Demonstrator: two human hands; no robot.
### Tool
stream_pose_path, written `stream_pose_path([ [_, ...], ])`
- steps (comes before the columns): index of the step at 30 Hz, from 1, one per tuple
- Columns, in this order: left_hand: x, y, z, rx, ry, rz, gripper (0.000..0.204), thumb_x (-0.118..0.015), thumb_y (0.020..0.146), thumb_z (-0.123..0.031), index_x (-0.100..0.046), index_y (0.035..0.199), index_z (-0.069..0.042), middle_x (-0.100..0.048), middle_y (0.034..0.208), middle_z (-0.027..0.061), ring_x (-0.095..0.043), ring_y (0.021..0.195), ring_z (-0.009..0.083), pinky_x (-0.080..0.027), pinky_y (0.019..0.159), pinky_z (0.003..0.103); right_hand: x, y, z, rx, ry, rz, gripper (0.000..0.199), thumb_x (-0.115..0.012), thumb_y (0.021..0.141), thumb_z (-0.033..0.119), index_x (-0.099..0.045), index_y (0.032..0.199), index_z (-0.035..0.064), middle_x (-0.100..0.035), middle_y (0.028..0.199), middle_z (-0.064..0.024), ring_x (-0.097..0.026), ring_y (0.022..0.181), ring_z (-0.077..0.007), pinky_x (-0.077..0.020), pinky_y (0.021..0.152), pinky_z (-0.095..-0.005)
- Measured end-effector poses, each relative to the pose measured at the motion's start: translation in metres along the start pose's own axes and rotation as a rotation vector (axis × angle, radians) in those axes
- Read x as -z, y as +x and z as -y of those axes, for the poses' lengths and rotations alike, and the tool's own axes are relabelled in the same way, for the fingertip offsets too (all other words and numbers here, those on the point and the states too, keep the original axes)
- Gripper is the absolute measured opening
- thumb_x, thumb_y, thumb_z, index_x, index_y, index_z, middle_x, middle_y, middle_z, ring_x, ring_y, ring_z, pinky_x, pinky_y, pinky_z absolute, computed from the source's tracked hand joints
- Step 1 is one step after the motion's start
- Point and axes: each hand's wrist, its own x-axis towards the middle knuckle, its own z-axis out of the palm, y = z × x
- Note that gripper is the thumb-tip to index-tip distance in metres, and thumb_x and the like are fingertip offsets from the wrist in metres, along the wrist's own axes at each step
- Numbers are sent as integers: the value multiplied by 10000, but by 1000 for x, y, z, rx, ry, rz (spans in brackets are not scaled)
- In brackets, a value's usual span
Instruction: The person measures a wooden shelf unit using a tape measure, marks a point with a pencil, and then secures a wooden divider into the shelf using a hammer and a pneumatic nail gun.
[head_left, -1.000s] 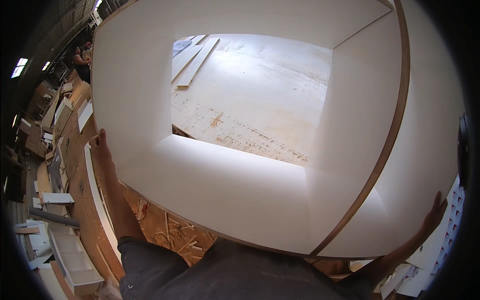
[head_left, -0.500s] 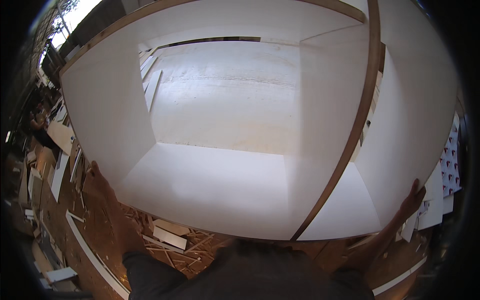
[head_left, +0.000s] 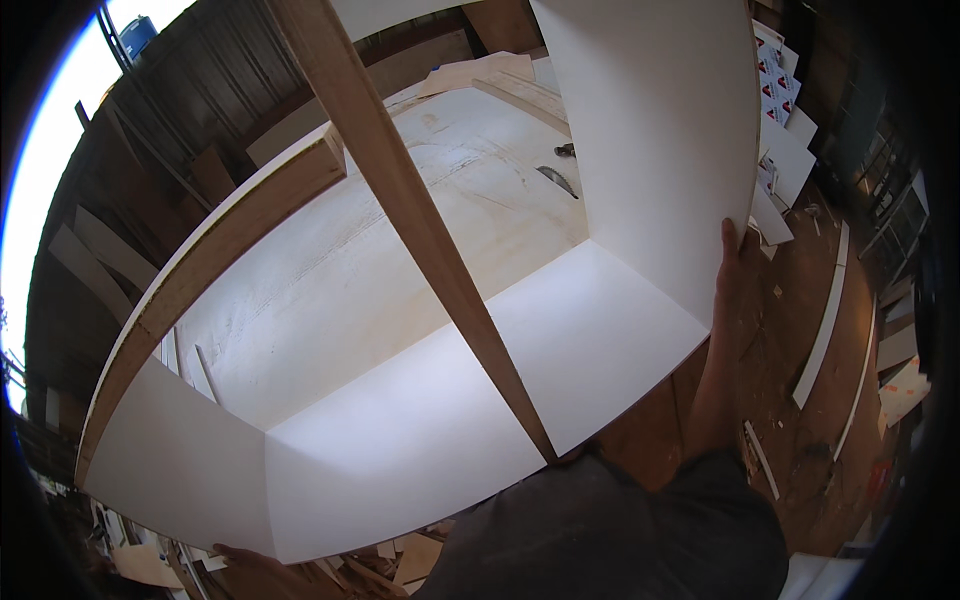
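Note:
A large white open cabinet carcass [head_left: 650,150] with brown unfinished edges fills the middle of the view. An upright divider [head_left: 430,230] splits it into a wide left and a narrower right compartment. My right hand [head_left: 732,250] grips the outside of its right side panel, thumb showing at the edge. At the lower left my left hand [head_left: 245,556] is at the outer lower edge, its fingers partly hidden beneath the carcass. The front lower edge lies close to my dark shirt. Through the open back, a worn pale work surface [head_left: 350,280] shows.
A dark curved blade [head_left: 557,181] lies on the work surface near the right panel. Wood strips [head_left: 825,330] and offcuts [head_left: 410,555] litter the brown floor. Patterned white sheets [head_left: 775,90] stand at right. A dark corrugated wall [head_left: 190,100] rises at upper left.
The view has swung to the right. The carcass now appears tilted, its left end lower and right end higher, with both hands still at its sides.

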Motion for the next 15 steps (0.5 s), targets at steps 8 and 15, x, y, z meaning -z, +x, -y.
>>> stream_pose_path([
  [8,9,1,24,50,31,-31,875,-470,911,-645,-368,1373,91,-518,1286,310,-605,1091,376,-550,857,424,-22,-3,-10,85,120,-50,395,-608,939,371,-561,969,-20,-531,840,-86,-514,770,-189,-443,731,-336],
  [15,17,-25,51,6,189,-81,868,-442,924,-640,-359,1384,91,-491,1318,330,-613,1096,365,-558,847,410,-45,0,-41,-9,164,26,577,-532,952,477,-525,1116,-76,-588,1025,-217,-583,935,-309,-457,840,-408],
])
